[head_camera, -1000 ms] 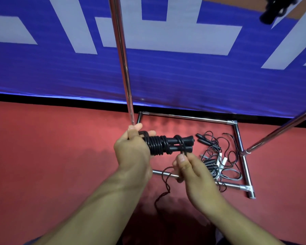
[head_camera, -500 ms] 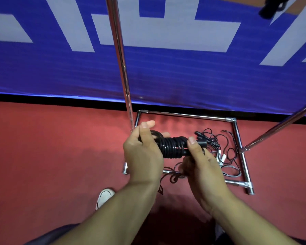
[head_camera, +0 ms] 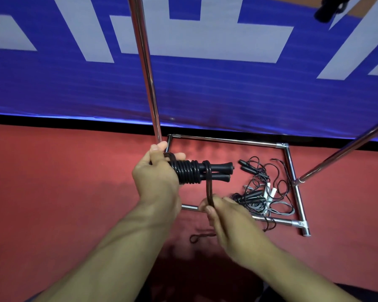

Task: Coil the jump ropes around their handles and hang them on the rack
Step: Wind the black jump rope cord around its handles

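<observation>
My left hand (head_camera: 159, 177) grips the two black handles of a jump rope (head_camera: 214, 172), held side by side and pointing right. Several turns of black cord (head_camera: 187, 173) are wound tightly around them. A doubled strand of that cord (head_camera: 209, 190) runs straight down from the handles into my right hand (head_camera: 225, 216), which pinches it taut. The cord's loose end (head_camera: 202, 236) lies on the floor below. A tangled pile of other jump ropes (head_camera: 264, 192), black and white handled, lies inside the rack's base frame (head_camera: 292, 166).
The chrome rack has an upright pole (head_camera: 146, 68) just beyond my left hand and a slanted pole (head_camera: 340, 153) at right. A blue and white banner (head_camera: 205, 88) stands behind. The floor (head_camera: 63, 182) is red. A dark object (head_camera: 330, 6) hangs at top right.
My right hand came off the handles' right end and dropped toward me, pulling a strand of cord down taut. One more wrap sits near the handles' right end. The left hand stays put.
</observation>
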`<state>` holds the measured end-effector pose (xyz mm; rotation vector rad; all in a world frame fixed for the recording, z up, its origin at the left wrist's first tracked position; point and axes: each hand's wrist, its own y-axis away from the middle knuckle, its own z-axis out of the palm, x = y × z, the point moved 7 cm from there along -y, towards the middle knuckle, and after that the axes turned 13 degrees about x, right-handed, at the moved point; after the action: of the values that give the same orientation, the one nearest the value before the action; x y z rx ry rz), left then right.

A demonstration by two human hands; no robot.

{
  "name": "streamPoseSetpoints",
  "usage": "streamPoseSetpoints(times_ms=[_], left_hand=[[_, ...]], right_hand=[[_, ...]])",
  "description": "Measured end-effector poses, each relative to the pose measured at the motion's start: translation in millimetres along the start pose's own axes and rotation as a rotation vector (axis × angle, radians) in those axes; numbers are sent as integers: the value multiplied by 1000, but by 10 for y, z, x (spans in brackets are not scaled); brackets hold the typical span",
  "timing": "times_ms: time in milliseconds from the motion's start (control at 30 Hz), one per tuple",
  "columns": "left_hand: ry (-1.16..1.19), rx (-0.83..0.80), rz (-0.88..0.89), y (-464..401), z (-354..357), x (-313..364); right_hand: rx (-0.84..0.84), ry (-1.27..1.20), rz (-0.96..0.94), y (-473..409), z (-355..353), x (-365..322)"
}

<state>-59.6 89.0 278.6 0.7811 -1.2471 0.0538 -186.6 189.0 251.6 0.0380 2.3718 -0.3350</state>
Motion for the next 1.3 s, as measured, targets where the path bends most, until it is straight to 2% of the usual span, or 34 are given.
streamPoseSetpoints(times_ms=[100,233,267,333,400,467,600,733,800,1000,1133,1233,1300], left_hand=[[-20,-28,-5,12,-14,-5],[-15,-54,-24,4,-3,9],[-22,-65,-24,4,4,14],[-50,-107,-21,10,25,27],[-104,-179,0,27,50,32],[-177,-251,46,45,79,29],[-285,-377,102,92,143,-28],[-359,-415,196,110,172,-50],[-376,-376,277,81,168,-30],[-227,-111,465,64,39,85],[-133,-1,413,-14,-3,99],[-52,64,268,-133,-29,49],[-20,64,201,-111,-22,8]], right_hand=[[10,-14,59,-53,-26,73],[-167,-287,439,-11,88,221],[-178,-329,470,-2,102,217],[-138,-268,361,-35,68,212],[-85,-78,207,-91,-18,229],[-11,39,188,-169,-152,299],[245,-2,194,-294,-470,261],[361,-51,165,-274,-591,209],[414,-6,142,-265,-683,196],[463,119,-170,-245,-740,-142],[374,122,-199,-157,-627,-206],[326,-64,-59,-75,-439,-151],[324,-315,270,-42,-265,11]])
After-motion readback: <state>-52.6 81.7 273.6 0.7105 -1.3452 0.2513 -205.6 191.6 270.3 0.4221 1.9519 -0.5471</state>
